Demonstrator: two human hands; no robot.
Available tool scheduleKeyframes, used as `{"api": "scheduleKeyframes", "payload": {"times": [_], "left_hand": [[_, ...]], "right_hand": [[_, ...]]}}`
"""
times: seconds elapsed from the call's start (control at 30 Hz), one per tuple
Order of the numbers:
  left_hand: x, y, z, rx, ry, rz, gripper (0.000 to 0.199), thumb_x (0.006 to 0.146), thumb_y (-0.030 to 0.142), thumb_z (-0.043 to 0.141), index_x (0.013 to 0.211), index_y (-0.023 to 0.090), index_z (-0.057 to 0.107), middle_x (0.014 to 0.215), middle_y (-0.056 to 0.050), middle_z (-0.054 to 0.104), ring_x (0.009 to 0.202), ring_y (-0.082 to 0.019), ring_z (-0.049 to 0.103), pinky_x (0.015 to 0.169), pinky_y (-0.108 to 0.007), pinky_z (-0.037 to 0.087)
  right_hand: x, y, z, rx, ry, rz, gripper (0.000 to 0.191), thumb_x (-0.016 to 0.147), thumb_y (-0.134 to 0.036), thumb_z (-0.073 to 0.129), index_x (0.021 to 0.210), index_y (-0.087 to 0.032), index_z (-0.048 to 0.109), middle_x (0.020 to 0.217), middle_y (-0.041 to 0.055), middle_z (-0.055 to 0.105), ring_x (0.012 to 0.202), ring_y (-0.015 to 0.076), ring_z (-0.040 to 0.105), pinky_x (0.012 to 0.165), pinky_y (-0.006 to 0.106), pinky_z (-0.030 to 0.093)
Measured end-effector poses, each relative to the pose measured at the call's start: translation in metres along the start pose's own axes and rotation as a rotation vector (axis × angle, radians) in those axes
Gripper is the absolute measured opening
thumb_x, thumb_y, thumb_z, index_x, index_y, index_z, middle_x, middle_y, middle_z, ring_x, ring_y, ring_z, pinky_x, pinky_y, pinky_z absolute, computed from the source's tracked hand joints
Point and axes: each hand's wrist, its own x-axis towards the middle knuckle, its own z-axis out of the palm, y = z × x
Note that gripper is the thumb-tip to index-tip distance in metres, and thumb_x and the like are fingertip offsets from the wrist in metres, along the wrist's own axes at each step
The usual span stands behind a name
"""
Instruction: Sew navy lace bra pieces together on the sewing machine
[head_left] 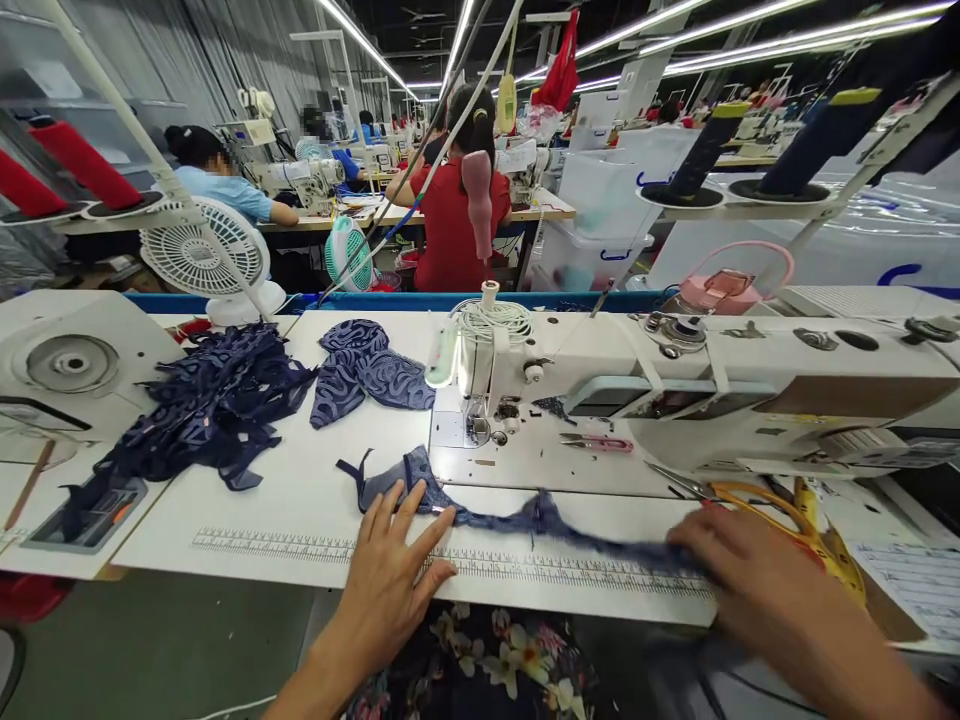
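A long navy bra piece [502, 517] of sheer, gathered fabric stretches across the white table in front of the sewing machine [555, 350]. My left hand [397, 555] lies with spread fingers on its left end, where thin ties stick out. At the other end, my right hand [750, 570] is smeared by motion; its bent fingers appear closed on the fabric, which blurs beside them. Patterned navy bra cups [371, 370] rest left of the needle. Farther left is a heap of navy lace pieces [217, 400].
A printed ruler scale [270, 545] runs along the table's front edge. Pink thread snips [598, 442] lie on the machine bed, and orange-handled scissors [765, 500] are near my right hand. A white fan [204, 255] stands behind the table; people sit at machines beyond.
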Motion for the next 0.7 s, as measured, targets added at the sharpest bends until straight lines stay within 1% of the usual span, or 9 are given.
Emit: {"api": "scheduleKeyframes", "payload": {"times": [0.07,0.13,0.2,0.23,0.27,0.33,0.4,0.53,0.7], "left_hand": [[0.006,0.007,0.0,-0.017,-0.003,0.016,0.052,0.093,0.045,0.051,0.143,0.037,0.041,0.152,-0.008,0.038,0.136,-0.036,0.035,0.106,-0.056,0.037],[0.013,0.013,-0.001,-0.038,-0.004,0.014,0.052,0.093,0.044,0.053,0.143,0.037,0.041,0.15,-0.008,0.04,0.135,-0.036,0.036,0.104,-0.055,0.038],[0.02,0.015,-0.002,-0.068,-0.005,0.004,0.053,0.093,0.043,0.053,0.144,0.037,0.039,0.146,-0.008,0.045,0.132,-0.035,0.039,0.102,-0.054,0.039],[0.024,0.014,-0.003,-0.086,-0.004,-0.004,0.053,0.094,0.042,0.052,0.144,0.036,0.038,0.144,-0.008,0.047,0.13,-0.034,0.042,0.101,-0.053,0.041],[0.028,0.012,-0.003,-0.104,-0.002,-0.01,0.053,0.094,0.041,0.051,0.145,0.035,0.038,0.143,-0.008,0.049,0.127,-0.033,0.044,0.099,-0.051,0.042],[0.035,0.005,-0.004,-0.129,0.006,-0.018,0.051,0.095,0.04,0.049,0.145,0.03,0.039,0.14,-0.009,0.051,0.12,-0.03,0.049,0.095,-0.048,0.045],[0.041,-0.002,-0.003,-0.132,0.009,-0.013,0.049,0.096,0.04,0.048,0.143,0.025,0.043,0.138,-0.011,0.053,0.116,-0.029,0.051,0.092,-0.045,0.047],[0.045,-0.01,0.002,-0.101,0.002,0.024,0.046,0.095,0.039,0.049,0.138,0.022,0.048,0.136,-0.011,0.055,0.113,-0.029,0.052,0.091,-0.046,0.046],[0.045,-0.012,0.008,-0.074,0.018,0.04,0.045,0.093,0.036,0.053,0.136,0.023,0.051,0.14,-0.01,0.052,0.121,-0.032,0.049,0.097,-0.049,0.043]], "right_hand": [[0.018,0.016,-0.02,-0.225,0.015,0.149,0.039,0.069,-0.001,0.043,0.095,-0.019,0.065,0.102,0.017,0.062,0.093,0.0361,0.058,0.078,0.05,0.046],[0.039,0.005,-0.026,-0.252,0.089,0.114,0.045,0.075,-0.004,0.041,0.113,-0.014,0.062,0.116,0.0224,0.058,0.105,0.0413,0.054,0.086,0.057,0.042],[0.061,-0.027,-0.017,-0.063,0.14,-0.066,0.047,0.08,-0.006,0.04,0.123,-0.015,0.056,0.122,0.0191,0.057,0.107,0.0364,0.054,0.086,0.052,0.045],[0.073,-0.046,-0.009,0.077,0.088,-0.147,0.046,0.084,-0.008,0.04,0.127,-0.018,0.054,0.125,0.0148,0.057,0.109,0.0312,0.054,0.089,0.046,0.045],[0.085,-0.064,0.0,0.173,0.05,-0.152,0.043,0.088,-0.008,0.039,0.126,-0.021,0.054,0.121,0.0118,0.059,0.107,0.0264,0.056,0.089,0.041,0.046],[0.111,-0.092,0.018,0.258,0.037,-0.131,0.036,0.094,-0.009,0.036,0.121,-0.021,0.057,0.102,0.0086,0.063,0.09,0.0203,0.06,0.08,0.034,0.046],[0.134,-0.106,0.032,0.255,0.046,-0.113,0.029,0.096,-0.012,0.038,0.114,-0.019,0.06,0.088,0.0059,0.062,0.078,0.0183,0.059,0.072,0.031,0.046],[0.157,-0.106,0.05,0.202,0.075,-0.09,0.022,0.096,-0.016,0.044,0.109,-0.018,0.062,0.081,0.0045,0.061,0.072,0.0179,0.059,0.064,0.029,0.044],[0.158,-0.104,0.063,0.163,0.063,-0.084,0.027,0.097,-0.022,0.046,0.121,-0.018,0.059,0.088,0.0069,0.065,0.068,0.018,0.059,0.058,0.028,0.042]]}}
